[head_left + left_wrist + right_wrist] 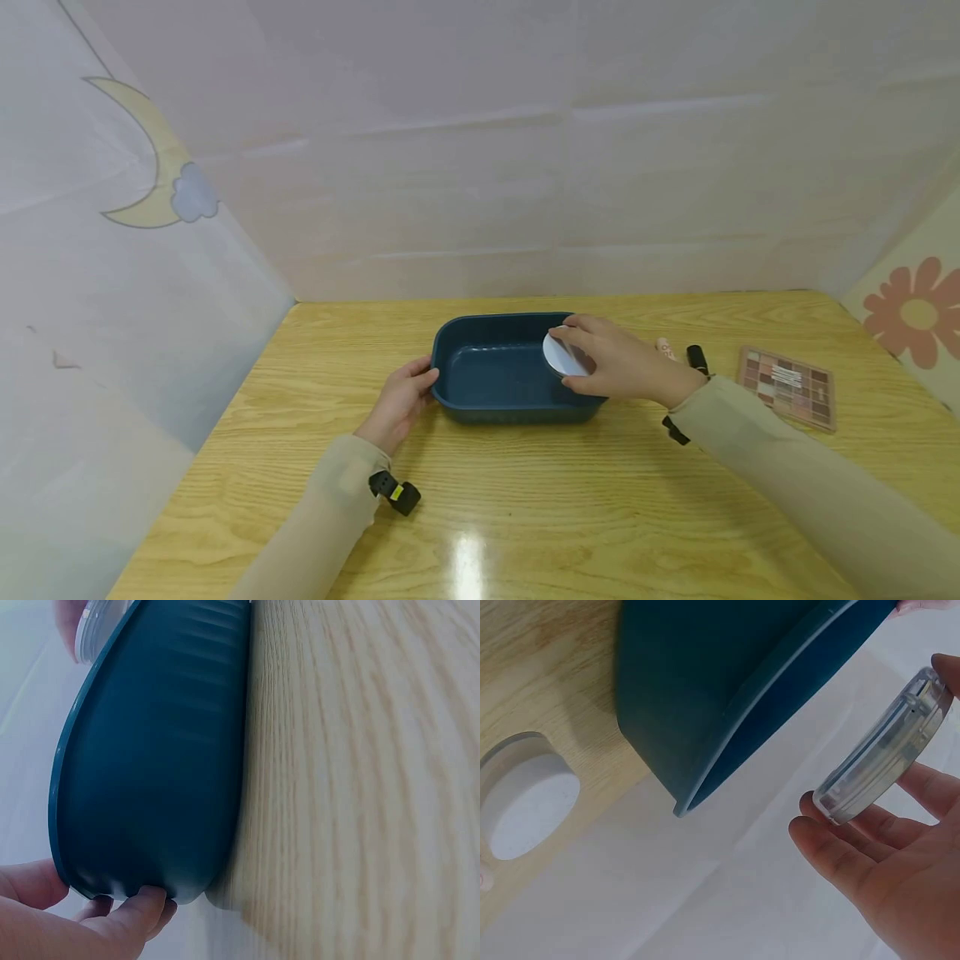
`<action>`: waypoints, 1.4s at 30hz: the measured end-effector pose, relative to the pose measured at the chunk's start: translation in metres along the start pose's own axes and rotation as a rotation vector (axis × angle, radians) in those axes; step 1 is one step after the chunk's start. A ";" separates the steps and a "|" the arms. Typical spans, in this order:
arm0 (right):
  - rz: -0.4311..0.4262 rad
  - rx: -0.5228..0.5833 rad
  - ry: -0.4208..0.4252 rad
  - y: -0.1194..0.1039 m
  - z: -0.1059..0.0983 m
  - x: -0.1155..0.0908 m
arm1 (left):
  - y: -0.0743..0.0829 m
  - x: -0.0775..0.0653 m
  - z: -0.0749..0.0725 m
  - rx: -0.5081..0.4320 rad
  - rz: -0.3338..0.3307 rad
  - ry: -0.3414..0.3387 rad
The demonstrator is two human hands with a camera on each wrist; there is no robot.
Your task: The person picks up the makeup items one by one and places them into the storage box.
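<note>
A dark blue rectangular plastic bin (517,415) stands on the table. My left hand (401,400) grips its left end, with the thumb at the rim and the fingers against the outer wall (150,787). Over the bin's right end, my right hand (622,362) holds a round compact (562,354) by its edge. That compact (889,746) has a clear rim and a shiny, mirror-like face. It is tilted and apart from the bin's rim in the right wrist view.
Right of the bin lie a pale pink tube (665,348), a black tube (697,359) and an eyeshadow palette (787,387). A white round container (532,802) stands near the bin in the right wrist view. Fabric walls border the wooden table (540,508).
</note>
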State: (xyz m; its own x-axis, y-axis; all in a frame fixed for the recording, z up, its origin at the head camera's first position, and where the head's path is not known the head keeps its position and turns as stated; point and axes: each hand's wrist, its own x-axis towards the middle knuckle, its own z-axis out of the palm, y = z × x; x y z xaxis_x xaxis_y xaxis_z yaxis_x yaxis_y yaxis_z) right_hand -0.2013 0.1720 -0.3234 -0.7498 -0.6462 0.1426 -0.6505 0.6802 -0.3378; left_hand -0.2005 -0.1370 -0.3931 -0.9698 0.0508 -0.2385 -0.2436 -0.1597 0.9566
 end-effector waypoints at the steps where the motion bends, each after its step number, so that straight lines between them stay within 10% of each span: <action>1: -0.003 -0.002 0.002 0.000 0.000 0.001 | 0.000 0.000 0.000 0.002 -0.003 0.004; 42: -0.034 -0.012 -0.053 -0.015 0.000 0.026 | 0.000 0.002 -0.001 -0.003 -0.013 0.010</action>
State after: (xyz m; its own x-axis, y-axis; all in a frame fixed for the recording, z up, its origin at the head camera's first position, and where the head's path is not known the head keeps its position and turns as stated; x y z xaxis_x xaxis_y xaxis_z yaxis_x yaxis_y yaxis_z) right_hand -0.2104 0.1450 -0.3144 -0.7199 -0.6862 0.1041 -0.6771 0.6615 -0.3225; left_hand -0.2021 -0.1375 -0.3939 -0.9666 0.0434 -0.2524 -0.2561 -0.1624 0.9529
